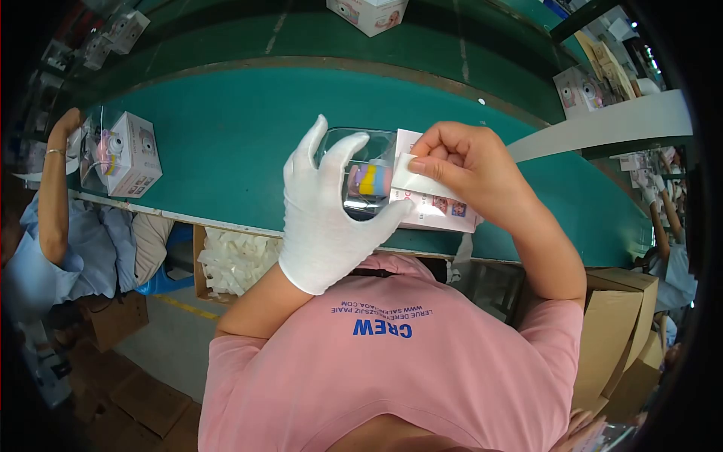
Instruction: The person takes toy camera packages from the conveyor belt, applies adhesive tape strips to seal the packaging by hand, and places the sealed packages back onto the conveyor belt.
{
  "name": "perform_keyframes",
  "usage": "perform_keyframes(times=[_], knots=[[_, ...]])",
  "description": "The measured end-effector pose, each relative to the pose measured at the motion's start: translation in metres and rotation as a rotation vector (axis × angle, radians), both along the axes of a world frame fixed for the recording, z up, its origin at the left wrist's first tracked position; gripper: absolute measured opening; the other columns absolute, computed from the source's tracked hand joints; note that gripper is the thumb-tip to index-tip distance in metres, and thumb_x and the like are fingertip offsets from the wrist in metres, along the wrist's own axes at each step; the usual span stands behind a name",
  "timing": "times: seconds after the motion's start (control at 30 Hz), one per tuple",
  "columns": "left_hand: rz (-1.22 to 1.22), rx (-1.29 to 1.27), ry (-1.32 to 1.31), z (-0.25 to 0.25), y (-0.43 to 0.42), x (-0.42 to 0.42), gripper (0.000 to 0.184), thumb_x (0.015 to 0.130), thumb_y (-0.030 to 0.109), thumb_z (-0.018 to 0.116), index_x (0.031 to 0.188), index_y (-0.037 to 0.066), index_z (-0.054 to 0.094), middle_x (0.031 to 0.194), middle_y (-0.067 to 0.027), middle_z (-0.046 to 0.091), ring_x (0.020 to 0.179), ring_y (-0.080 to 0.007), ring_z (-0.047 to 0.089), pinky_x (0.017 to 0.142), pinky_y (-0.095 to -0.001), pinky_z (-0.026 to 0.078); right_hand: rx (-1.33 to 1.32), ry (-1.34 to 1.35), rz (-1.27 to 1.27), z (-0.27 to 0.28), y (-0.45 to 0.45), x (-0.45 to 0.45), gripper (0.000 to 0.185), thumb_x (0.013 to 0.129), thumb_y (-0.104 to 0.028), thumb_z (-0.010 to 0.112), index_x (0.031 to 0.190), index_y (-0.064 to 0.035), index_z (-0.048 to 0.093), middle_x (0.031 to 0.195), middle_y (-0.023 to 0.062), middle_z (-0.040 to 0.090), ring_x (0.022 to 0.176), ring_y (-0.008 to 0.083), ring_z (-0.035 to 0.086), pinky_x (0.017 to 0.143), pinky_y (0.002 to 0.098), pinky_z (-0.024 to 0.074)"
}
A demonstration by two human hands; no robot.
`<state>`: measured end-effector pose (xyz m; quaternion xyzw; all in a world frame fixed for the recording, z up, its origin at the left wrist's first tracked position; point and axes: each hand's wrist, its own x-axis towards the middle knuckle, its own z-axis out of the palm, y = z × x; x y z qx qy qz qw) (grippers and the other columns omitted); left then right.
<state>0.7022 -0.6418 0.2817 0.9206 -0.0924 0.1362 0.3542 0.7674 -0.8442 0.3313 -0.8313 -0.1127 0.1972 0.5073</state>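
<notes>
The left hand (325, 202) spreads its fingers wide over the package (431, 217) on the bench (226, 124); the right hand (471, 162) pinches a white slip (409, 179). Handling the slip seems in hand, next needing a steady package.

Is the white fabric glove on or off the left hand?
On: the white fabric glove covers the whole left hand.

"What does the person have on?"
"A plain pink short-sleeved cloth T-shirt (392, 377), with bold blue capitals reading CREW (382, 328) across the chest."
"Any other print?"
"Two lines of smaller blue lettering (380, 306), partly hard to read."
"And the hands?"
"Left hand (320, 197): a close-fitting white fabric glove (305, 267), cuffed at the wrist. Right hand (463, 162): bare."
</notes>
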Motion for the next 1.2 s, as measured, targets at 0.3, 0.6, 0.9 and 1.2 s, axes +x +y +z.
perform_keyframes(times=[0.3,0.6,0.9,1.2], knots=[[0.029,-0.137,-0.136,-0.009,-0.002,-0.003,0.056,0.072,0.033,0.083,0.121,0.013,0.065,0.153,-0.0286,0.026,0.13,-0.0461,0.038,0.106,-0.0483,0.038,0.005,0.033,0.069,0.006,0.011,0.008,0.011,0.087,0.0,0.071,0.092,-0.0034,0.062,0.065,-0.0033,0.052,0.056,0.0037,0.04,0.05,0.019,0.0313],[-0.009,-0.04,-0.03,0.001,0.002,-0.005,0.037,0.074,0.03,0.081,0.108,0.015,0.075,0.154,-0.0295,0.025,0.132,-0.0443,0.036,0.106,-0.0459,0.035,-0.034,0.042,0.109,0.007,0.011,0.012,0.015,0.084,-0.001,0.072,0.089,-0.0042,0.058,0.065,-0.0025,0.052,0.056,0.0055,0.041,0.053,0.0208,0.0328],[-0.019,0.35,-0.099,0.017,0.003,-0.007,0.038,0.082,0.036,0.071,0.114,0.017,0.075,0.153,-0.0245,0.031,0.134,-0.0461,0.034,0.107,-0.052,0.03,-0.324,-0.003,0.132,0.031,-0.044,-0.001,0.022,0.079,0.001,0.075,0.092,-0.0054,0.06,0.064,-0.0029,0.048,0.057,0.0058,0.04,0.053,0.0219,0.032],[-0.243,0.511,-0.03,0.031,0.01,0.011,0.058,0.086,0.043,0.067,0.138,0.017,0.061,0.153,-0.0277,0.036,0.139,-0.0551,0.03,0.111,-0.0561,0.031,0.039,0.322,-0.157,-0.05,-0.119,-0.021,0.029,0.088,-0.008,0.072,0.114,0.0021,0.062,0.089,0.0058,0.066,0.066,0.0083,0.057,0.056,0.0178,0.0465]])
